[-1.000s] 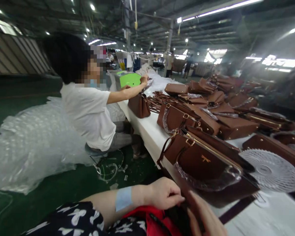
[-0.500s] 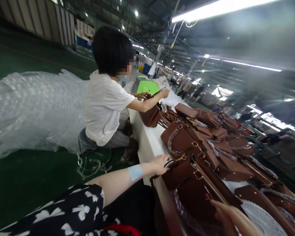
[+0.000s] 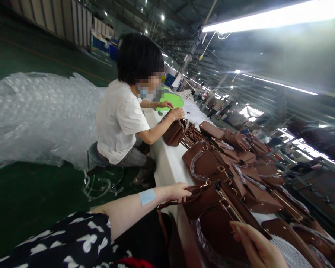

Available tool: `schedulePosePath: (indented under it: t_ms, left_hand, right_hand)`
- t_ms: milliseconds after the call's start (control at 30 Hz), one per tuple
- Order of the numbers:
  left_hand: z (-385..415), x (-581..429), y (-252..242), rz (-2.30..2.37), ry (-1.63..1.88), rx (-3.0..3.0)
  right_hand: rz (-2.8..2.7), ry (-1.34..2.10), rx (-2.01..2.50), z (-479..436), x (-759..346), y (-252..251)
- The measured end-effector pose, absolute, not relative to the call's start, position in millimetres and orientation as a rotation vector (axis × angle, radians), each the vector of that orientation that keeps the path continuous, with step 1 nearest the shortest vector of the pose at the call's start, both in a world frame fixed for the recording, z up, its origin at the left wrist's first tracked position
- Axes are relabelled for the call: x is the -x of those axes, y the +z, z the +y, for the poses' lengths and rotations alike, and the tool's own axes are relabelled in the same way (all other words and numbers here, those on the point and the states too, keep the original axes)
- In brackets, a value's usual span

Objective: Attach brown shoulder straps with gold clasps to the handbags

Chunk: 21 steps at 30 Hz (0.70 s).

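Observation:
My left hand [image 3: 180, 192] is closed around a brown leather strap [image 3: 194, 194] at the table's near edge. A gold clasp [image 3: 207, 184] joins this strap to the side of a brown handbag [image 3: 217, 227] in front of me; its other end hangs past the edge. At the bag's right side, my right hand [image 3: 257, 243] has thumb and finger pinched together over the front. Something thin and pale shows at those fingertips, too fine to name. The bag's handle [image 3: 202, 234] is wrapped in clear plastic.
Several more brown handbags [image 3: 208, 163] crowd the white table [image 3: 169, 160]. A co-worker in a white shirt [image 3: 123, 115] sits ahead on a stool, both hands at another brown bag [image 3: 173, 134]. Bubble wrap [image 3: 44, 123] is heaped at the left. Loose brown straps [image 3: 192, 137] lie beyond.
My left hand has drawn slightly left and down, and the strap now shows looping from it. My right hand has moved slightly up and left. The co-worker's hands have come lower onto their bag.

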<state>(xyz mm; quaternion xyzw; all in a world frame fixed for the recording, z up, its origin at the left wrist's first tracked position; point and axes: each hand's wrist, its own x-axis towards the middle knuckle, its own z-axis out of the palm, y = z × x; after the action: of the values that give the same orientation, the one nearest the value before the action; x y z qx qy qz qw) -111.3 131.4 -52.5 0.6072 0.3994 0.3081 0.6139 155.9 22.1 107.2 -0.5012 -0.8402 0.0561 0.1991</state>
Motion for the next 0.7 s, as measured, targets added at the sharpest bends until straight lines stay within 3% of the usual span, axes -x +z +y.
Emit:
schedulePosePath:
  t_ms: [267,500,700]
  left_hand:
    - [145,100,-29,0.708,0.912,-1.435]
    - [147,76,-8,0.976,0.924,-1.288]
    - [151,80,-8,0.893,0.912,-1.101]
  right_hand:
    - [-2.401,0.103,1.682,61,-102,128]
    - [-2.571,-0.067,1.843,122,-76,139]
    - [-2.584,-0.032,1.825,143,-79,135]
